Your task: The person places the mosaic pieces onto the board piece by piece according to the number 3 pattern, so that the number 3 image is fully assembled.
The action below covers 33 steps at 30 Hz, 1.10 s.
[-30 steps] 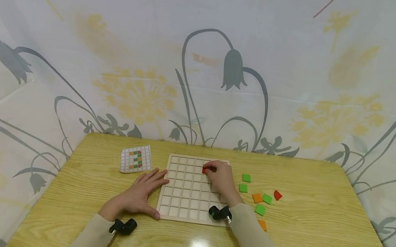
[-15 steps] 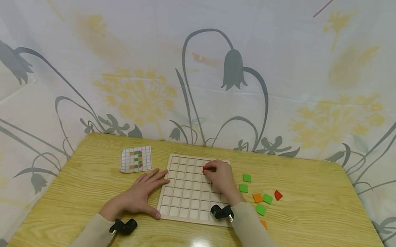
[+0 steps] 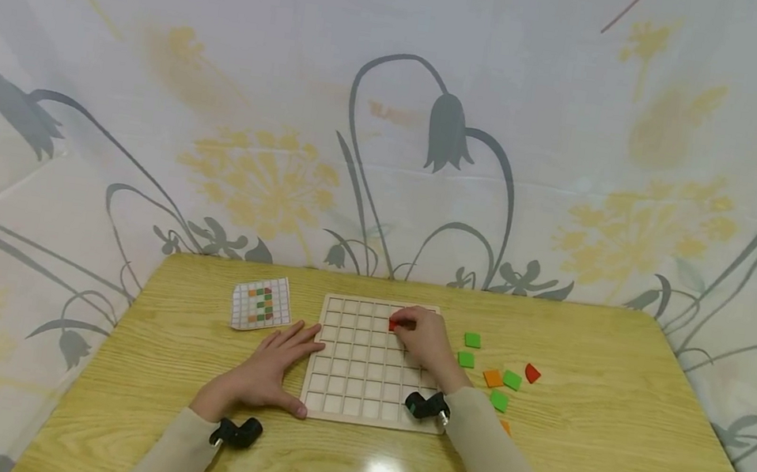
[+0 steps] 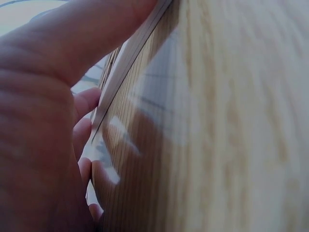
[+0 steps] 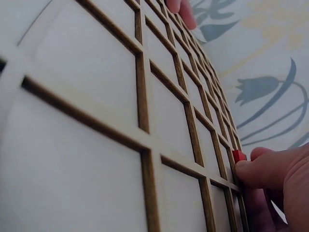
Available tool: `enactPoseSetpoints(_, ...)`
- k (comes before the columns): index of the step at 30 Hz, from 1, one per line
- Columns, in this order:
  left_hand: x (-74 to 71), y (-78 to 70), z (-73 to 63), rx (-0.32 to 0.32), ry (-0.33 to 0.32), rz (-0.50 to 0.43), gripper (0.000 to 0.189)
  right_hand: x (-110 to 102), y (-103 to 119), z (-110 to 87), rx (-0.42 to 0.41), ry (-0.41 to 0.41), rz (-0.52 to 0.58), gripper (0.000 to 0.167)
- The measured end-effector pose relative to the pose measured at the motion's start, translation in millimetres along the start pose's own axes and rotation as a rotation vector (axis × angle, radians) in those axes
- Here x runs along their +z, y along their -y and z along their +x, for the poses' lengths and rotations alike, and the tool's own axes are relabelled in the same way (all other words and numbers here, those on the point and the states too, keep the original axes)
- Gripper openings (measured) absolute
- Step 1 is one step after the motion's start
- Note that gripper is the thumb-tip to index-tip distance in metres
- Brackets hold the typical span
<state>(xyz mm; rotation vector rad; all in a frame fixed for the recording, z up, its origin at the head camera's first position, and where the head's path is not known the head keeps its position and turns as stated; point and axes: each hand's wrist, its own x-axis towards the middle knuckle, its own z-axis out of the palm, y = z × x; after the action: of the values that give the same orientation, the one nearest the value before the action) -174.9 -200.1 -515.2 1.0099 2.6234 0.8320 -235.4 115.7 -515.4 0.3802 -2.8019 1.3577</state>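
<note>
A pale wooden grid board (image 3: 338, 384) with square cells lies in the middle of the table. My right hand (image 3: 425, 341) pinches a small red piece (image 3: 392, 324) between thumb and fingers over the far part of the board. In the right wrist view, the red piece (image 5: 238, 156) shows at the fingertips, right at the grid's ribs; the fingers cover most of it. My left hand (image 3: 263, 372) lies with spread, straight fingers along the board's left edge, the thumb at the near corner. The left wrist view shows that thumb (image 4: 96, 38) against the board's side.
A card with a coloured grid pattern (image 3: 261, 304) lies left of the board. To its right are several loose green tiles (image 3: 472, 340), orange tiles (image 3: 493, 378) and a red quarter-round piece (image 3: 532, 373). A patterned curtain (image 3: 395, 111) stands behind the table.
My right forearm has shifted very slightly to the right while the fingers stay at nearly the same spot with the red piece. The left hand has not moved.
</note>
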Motion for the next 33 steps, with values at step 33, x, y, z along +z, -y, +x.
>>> enactPoseSetpoints(33, -1.7, -3.0, -1.1, -0.01, 0.005, -0.025, 0.105, 3.5, -4.6, -3.6, -0.049, -0.041, 0.036, 0.009)
